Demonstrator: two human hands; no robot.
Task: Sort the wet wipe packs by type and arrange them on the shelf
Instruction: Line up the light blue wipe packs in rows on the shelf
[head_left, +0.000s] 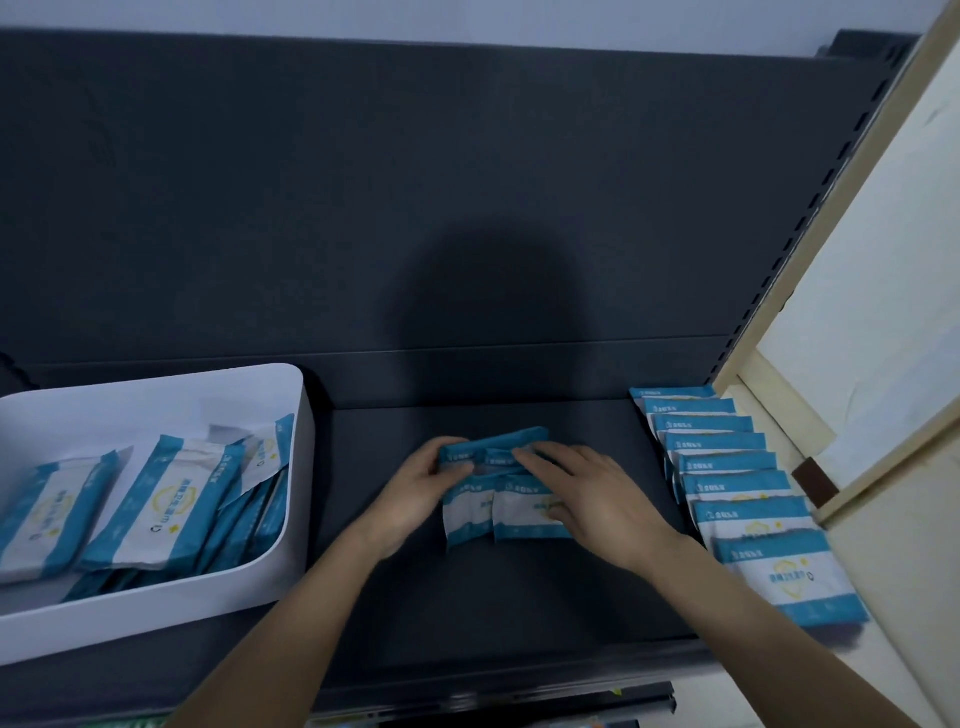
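Note:
A small bunch of blue-and-white wet wipe packs (511, 506) stands on the dark shelf (519, 613) in the middle. My left hand (415, 496) grips the bunch from its left side, fingers curled over the top edge. My right hand (587, 491) presses on it from the right, partly covering the front pack. A row of the same packs (737, 488) leans overlapping along the shelf's right end. More packs (171, 509) lie loose in a white bin (218, 587) at the left.
The shelf's dark back panel (415, 208) rises behind the packs. A pale wooden frame (883, 322) borders the shelf on the right. The shelf's front lip (493, 696) runs below my forearms.

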